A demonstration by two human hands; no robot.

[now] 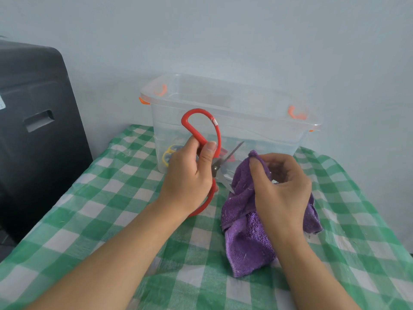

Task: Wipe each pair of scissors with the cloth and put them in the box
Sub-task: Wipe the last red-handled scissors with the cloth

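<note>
The left hand (190, 173) grips the red-handled scissors (201, 128) by the handle loops, blades spread open and pointing toward 3 o'clock into the purple cloth (243, 229), which the right hand (281, 189) pinches around one blade. Both are held over the green checked tablecloth (111, 198). At 12 o'clock stands the clear plastic box (257, 121), lid off, with yellow-handled scissors (168, 154) inside

The left hand (186, 173) grips red-handled steel scissors (201, 135) with blades open, beside the purple terry cloth (243, 231) bunched in the right hand (281, 186), near a clear plastic box (234, 121) on the green-checked desk (100, 209).
</note>
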